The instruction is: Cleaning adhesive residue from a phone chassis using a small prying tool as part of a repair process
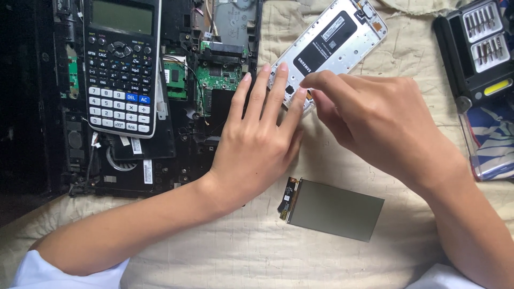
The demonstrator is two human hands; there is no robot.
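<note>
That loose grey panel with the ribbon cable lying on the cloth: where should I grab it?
Take the grey panel by its two long edges, pinching from above near the plain right end. It lies flat and free on the quilted cloth, and the flex connector juts from its left end, so probably avoid that side.

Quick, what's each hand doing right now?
Left hand: open, fingers flat on the opened phone, holding it down.
Right hand: fingertips pinched at the phone's lower edge; whether they grip anything cannot be told.
</note>
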